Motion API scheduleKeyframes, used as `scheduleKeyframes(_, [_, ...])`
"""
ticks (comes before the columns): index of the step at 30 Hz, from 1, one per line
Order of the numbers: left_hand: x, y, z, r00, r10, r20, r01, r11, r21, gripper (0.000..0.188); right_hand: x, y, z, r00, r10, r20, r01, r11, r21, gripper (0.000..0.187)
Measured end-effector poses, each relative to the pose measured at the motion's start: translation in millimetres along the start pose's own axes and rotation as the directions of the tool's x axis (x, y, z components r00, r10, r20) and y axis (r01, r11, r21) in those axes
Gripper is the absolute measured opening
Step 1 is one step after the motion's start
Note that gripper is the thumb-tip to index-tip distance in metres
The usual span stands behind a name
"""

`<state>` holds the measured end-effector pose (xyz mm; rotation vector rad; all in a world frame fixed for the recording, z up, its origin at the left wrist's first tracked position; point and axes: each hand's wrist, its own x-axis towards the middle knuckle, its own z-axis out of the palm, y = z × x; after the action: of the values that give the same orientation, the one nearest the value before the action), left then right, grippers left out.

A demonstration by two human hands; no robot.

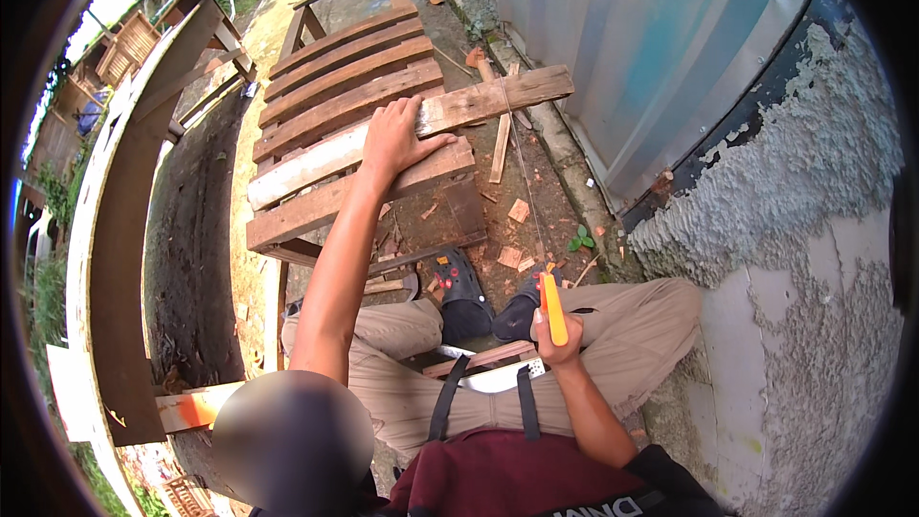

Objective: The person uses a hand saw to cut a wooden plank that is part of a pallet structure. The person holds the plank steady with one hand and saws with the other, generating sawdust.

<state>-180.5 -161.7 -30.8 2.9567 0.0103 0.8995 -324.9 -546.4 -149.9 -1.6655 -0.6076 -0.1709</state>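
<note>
My right hand (557, 340) grips the yellow-orange handle (552, 308) of a handsaw, low in front of my knees. The saw's thin blade (527, 182) runs up and away, seen nearly edge-on, to a wooden plank (517, 91). It meets the plank near the right end; how deep it sits there I cannot tell. The plank, partly whitish, lies across a slatted wooden bench (345, 72), its right end sticking out past the slats. My left hand (397, 139) presses on the plank's middle, fingers curled over its far edge and thumb stretched to the right.
Wood offcuts (510, 256) and chips litter the ground by my shoes (461, 292). A hammer (392, 284) lies left of them. A corrugated metal wall (632, 57) and rough plaster (785, 172) rise on the right. A long wooden frame (124, 230) stands left. A blurred round patch hides the lower left.
</note>
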Motion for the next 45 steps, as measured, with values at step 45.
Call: scheduleKeyframes(45, [10.0,13.9,-2.2,0.872,-0.485,0.065,0.488,0.872,-0.035,0.053,77.4,-42.7,30.4,0.984,0.173,-0.050,-0.163,0.974,0.159,0.023])
